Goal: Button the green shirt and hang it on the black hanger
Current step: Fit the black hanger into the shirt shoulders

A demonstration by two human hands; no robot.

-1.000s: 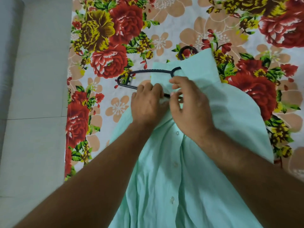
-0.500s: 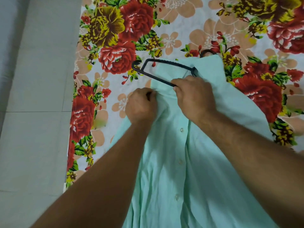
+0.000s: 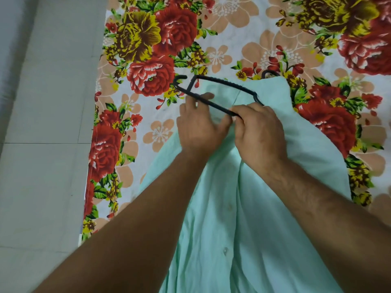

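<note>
The floral sheet [image 3: 243, 34] spreads around the green shirt [image 3: 264, 229], with open sheet beyond the collar and to the far side. On the left the sheet's edge runs along pale tiled floor [image 3: 42, 166]. The shirt lies front up in the middle, its buttons [image 3: 225, 250] closed down the placket, its hem running out of the bottom of the view.

The black hanger [image 3: 222, 83] sits at the collar, tilted. Its left end juts out past the cloth over the sheet, its right part is hidden inside the shirt, and its hook [image 3: 268, 74] peeks above the collar edge.

The right hand [image 3: 260, 132] has its fingers curled, pinching the hanger's lower bar. The left hand [image 3: 201, 127] is just beside it, its fingers reaching under that bar. I cannot tell whether it grips cloth or bar. Both forearms cross the shirt front and hide much of it.
</note>
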